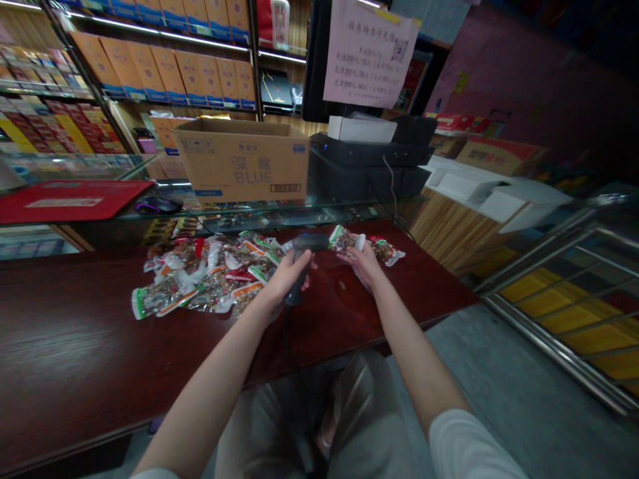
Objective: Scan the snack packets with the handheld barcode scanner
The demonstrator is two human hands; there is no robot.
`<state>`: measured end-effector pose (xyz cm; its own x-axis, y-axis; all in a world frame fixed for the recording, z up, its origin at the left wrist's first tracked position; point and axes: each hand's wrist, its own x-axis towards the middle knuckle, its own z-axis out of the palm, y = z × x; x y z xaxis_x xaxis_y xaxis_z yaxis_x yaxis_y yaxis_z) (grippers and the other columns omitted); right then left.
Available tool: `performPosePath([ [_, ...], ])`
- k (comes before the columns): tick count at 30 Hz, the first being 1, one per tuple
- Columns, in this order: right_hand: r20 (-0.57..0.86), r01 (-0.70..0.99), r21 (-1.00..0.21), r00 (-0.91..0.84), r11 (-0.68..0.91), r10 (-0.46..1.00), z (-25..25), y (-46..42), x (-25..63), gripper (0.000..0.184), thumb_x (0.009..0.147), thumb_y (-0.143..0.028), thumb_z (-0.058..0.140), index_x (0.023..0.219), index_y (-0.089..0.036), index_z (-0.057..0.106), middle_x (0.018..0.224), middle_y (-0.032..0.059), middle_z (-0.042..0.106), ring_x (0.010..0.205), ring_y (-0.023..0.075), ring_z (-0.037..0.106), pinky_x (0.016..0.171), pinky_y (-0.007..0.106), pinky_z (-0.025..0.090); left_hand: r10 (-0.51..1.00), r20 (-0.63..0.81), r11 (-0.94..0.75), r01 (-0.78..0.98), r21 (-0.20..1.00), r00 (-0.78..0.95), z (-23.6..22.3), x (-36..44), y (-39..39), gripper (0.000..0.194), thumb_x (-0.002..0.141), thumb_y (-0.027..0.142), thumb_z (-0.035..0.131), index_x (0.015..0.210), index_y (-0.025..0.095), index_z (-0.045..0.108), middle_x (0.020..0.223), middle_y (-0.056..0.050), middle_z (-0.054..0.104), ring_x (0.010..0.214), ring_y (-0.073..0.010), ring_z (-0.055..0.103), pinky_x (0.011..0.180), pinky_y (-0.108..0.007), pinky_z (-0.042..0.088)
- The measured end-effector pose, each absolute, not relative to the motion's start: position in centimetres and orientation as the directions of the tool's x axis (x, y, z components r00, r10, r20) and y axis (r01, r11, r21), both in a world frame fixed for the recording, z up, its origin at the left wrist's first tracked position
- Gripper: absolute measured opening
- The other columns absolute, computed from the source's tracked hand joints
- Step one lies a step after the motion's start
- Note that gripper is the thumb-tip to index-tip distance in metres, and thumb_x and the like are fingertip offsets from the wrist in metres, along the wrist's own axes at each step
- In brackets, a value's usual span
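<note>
My left hand (290, 276) is wrapped round the handle of a dark barcode scanner (310, 242), its head turned to the right. In my right hand (363, 261) is a clear snack packet (345, 238) with a green and white end, held in front of the scanner. Just beyond that hand, another packet with red print (385, 251) lies on the dark red table (90, 332). To the left of the scanner spreads a pile of similar snack packets (214, 273), with green, orange and red edges. Their contents look brown, too small to name.
Behind the table, a cardboard box (244, 163) stands on a glass counter, beside a computer mouse (158, 204) and a red mat (70, 199). A monitor with a paper notice (369, 53) rises at the back right. A metal railing (564, 266) stands at right.
</note>
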<state>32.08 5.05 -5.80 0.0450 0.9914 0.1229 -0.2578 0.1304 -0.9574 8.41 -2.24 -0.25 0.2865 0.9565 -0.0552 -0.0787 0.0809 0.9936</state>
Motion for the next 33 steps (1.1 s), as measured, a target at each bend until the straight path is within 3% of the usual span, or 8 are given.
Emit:
performPosePath([
  [12,0.137,-0.292,-0.947,-0.003,0.130,0.991,-5.1,4.3,30.7,0.046,0.068,-0.031,0.076,0.110,-0.028,0.056,0.103,0.0013,0.070,0.094,0.0237,0.072,0.095,0.055,0.058,0.959,-0.016,0.046,-0.098,0.994,0.283,-1.3,9.5,-2.1,0.052,0.079,0.067,0.068,0.081,0.017,0.053,0.056,0.003,0.059,0.036,-0.0089,0.050,0.035,-0.020,0.037],
  [18,0.137,-0.311,-0.942,-0.015,0.126,0.990,-5.0,4.0,30.3,0.045,0.069,-0.031,0.077,0.109,-0.029,0.058,0.101,0.0006,0.071,0.091,0.0222,0.070,0.096,0.056,0.057,0.944,-0.018,0.052,-0.094,0.994,0.331,-1.7,9.7,-2.0,0.050,0.082,0.066,0.065,0.079,0.017,0.054,0.050,0.004,0.054,0.034,-0.0084,0.048,0.035,-0.019,0.036],
  [23,0.157,-0.275,-0.951,-0.025,0.144,0.987,-5.6,4.3,30.6,0.042,0.072,-0.034,0.072,0.111,-0.029,0.058,0.105,0.0008,0.070,0.092,0.0221,0.071,0.096,0.053,0.056,0.958,-0.048,0.091,-0.142,0.986,0.284,-1.1,9.5,-2.3,0.052,0.079,0.067,0.069,0.089,0.017,0.055,0.058,0.002,0.061,0.036,-0.0091,0.050,0.036,-0.021,0.038],
  [25,0.199,-0.135,-0.969,0.064,0.206,0.978,-5.7,4.7,31.5,0.044,0.073,-0.034,0.069,0.115,-0.027,0.057,0.111,0.0030,0.069,0.100,0.0233,0.068,0.100,0.052,0.053,0.955,-0.073,0.113,-0.123,0.986,0.286,-0.6,9.1,-2.5,0.055,0.079,0.069,0.067,0.091,0.017,0.057,0.051,0.004,0.057,0.036,-0.0099,0.049,0.037,-0.021,0.038],
  [28,0.336,0.268,-0.927,0.287,0.261,0.897,-5.5,5.3,33.9,0.049,0.076,-0.028,0.061,0.125,-0.023,0.054,0.125,0.0086,0.065,0.114,0.0245,0.061,0.109,0.048,0.044,0.962,-0.066,0.099,-0.112,0.989,0.264,0.0,7.9,-2.4,0.059,0.077,0.074,0.064,0.089,0.017,0.058,0.046,0.003,0.055,0.035,-0.0101,0.048,0.037,-0.021,0.038],
  [31,0.389,0.615,-0.784,0.384,0.081,0.837,-4.9,5.2,36.6,0.053,0.084,-0.023,0.053,0.137,-0.018,0.049,0.126,0.0153,0.063,0.114,0.0286,0.059,0.107,0.050,0.041,0.973,-0.054,0.079,-0.105,0.991,0.224,0.3,6.4,-2.0,0.063,0.074,0.078,0.064,0.088,0.016,0.060,0.044,0.002,0.055,0.036,-0.0107,0.048,0.036,-0.021,0.036],
  [33,0.373,0.777,-0.622,0.403,-0.097,0.836,-4.7,4.8,38.1,0.055,0.089,-0.023,0.052,0.144,-0.017,0.046,0.124,0.0192,0.064,0.115,0.0338,0.057,0.104,0.056,0.039,0.981,-0.047,0.070,-0.116,0.991,0.189,0.6,5.4,-1.7,0.064,0.072,0.078,0.066,0.086,0.017,0.060,0.044,0.001,0.055,0.035,-0.0108,0.047,0.035,-0.021,0.034],
])
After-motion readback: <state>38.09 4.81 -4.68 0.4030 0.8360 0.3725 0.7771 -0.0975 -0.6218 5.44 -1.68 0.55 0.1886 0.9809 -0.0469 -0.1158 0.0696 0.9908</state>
